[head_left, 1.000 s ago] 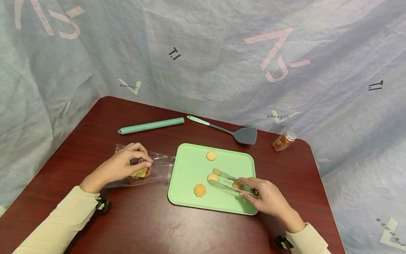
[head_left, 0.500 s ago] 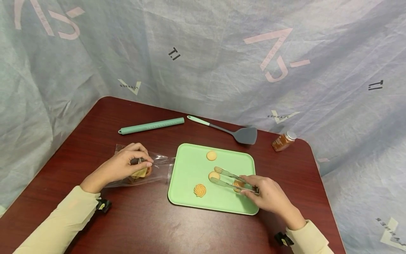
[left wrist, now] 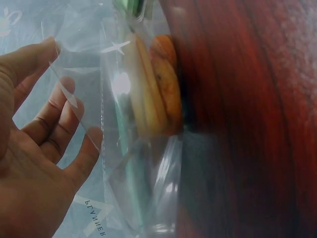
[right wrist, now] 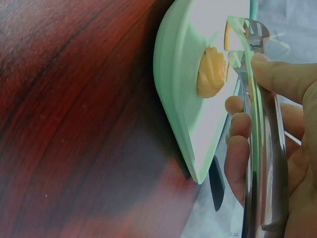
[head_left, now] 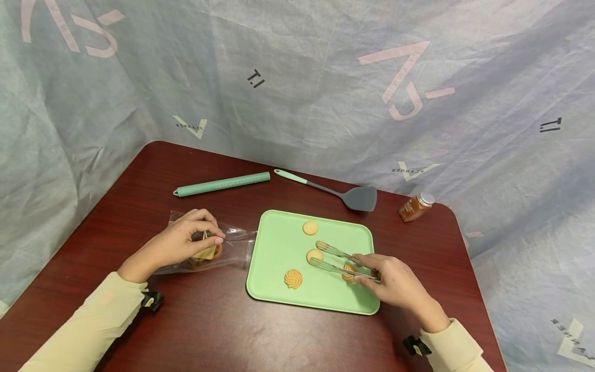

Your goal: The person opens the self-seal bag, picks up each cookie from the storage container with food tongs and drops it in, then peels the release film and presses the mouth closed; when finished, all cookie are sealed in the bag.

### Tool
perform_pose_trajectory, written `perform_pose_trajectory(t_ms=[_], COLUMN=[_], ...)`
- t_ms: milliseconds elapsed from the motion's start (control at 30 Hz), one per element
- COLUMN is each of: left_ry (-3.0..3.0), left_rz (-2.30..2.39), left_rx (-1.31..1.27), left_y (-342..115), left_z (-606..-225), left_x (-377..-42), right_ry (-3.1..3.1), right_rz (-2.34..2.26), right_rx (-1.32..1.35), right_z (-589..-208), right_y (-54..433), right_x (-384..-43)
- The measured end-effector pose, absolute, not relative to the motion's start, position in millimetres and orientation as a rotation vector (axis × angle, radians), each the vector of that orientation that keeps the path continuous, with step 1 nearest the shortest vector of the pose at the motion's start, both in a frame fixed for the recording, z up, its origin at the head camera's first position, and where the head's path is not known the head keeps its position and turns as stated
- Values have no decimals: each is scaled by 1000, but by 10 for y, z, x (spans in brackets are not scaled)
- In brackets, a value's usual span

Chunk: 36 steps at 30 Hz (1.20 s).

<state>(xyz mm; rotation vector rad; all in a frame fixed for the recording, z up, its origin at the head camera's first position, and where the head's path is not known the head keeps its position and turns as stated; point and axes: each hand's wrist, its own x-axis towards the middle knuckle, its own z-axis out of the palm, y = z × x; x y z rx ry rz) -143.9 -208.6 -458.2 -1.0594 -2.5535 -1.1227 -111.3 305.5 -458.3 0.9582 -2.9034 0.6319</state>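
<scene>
My left hand pinches the upper film of a clear plastic bag lying left of the tray. Inside the bag, partly hidden under that hand, are a yellow slice and round orange-brown pieces of food. With thumb and fingers my right hand grips metal tongs over the light green tray. The tong tips are spread on either side of a plain round cookie. Beneath the tong arms lies a ridged cookie; a swirled cookie and another round cookie lie nearby.
Behind the tray lie a green tube-like stick and a grey spatula with a light green handle. A brown jar with a silver lid is at the back right. A printed cloth hangs behind the table.
My right hand and the tongs have shifted slightly right, and the round cookie between the tips has slid a little right and away. My left hand has hardly moved.
</scene>
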Motion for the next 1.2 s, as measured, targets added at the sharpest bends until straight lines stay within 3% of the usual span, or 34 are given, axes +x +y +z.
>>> perform_pose_trajectory(t_ms=[1200], left_ry=[-2629], left_rz=[-1179], left_rx=[-994], left_y=[-2137], left_z=[-4567], left_x=[-1403], right_ry=[-2877], right_rz=[604], right_rx=[989], right_z=[-4541], right_y=[2924], right_x=[-1163])
